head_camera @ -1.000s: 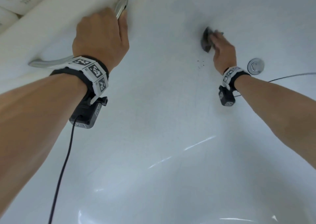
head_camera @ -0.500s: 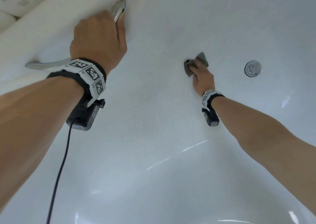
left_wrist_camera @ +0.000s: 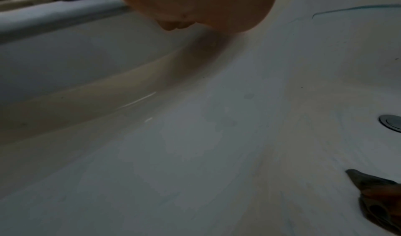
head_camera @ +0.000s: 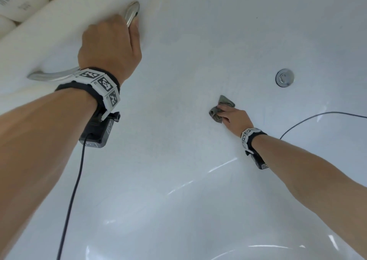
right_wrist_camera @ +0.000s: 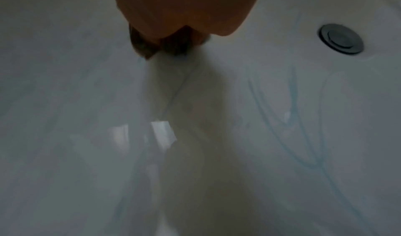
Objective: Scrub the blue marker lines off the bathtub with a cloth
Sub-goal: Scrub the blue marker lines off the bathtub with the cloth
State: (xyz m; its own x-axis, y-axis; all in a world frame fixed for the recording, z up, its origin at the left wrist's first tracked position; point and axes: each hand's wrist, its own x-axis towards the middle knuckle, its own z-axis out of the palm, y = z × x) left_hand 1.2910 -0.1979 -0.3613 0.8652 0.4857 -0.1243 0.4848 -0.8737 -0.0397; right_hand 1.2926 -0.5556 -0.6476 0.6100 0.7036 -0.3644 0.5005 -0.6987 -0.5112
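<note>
My right hand (head_camera: 232, 119) grips a crumpled grey cloth (head_camera: 220, 109) and presses it against the white bathtub (head_camera: 178, 190), low on the sloping inner wall and left of the round drain fitting (head_camera: 285, 77). In the right wrist view the cloth (right_wrist_camera: 152, 48) bunches under my palm, and faint blue marker lines (right_wrist_camera: 293, 102) loop across the surface to its right. The left wrist view shows another blue line (left_wrist_camera: 355, 9) near the top right and the cloth (left_wrist_camera: 373, 186) at the lower right. My left hand (head_camera: 111, 41) is wrapped around the chrome grab handle (head_camera: 132, 11) by the tub's rim.
White rolls (head_camera: 17, 0) are stacked beyond the rim at the top left. A black cable (head_camera: 317, 117) lies on the tub surface right of my right wrist, and another cable (head_camera: 73, 190) hangs from my left wrist camera. The tub floor stretches below.
My right hand has dragged the cloth down the tub wall toward me, from level with the drain fitting's top to below it. My left hand has stayed on the handle.
</note>
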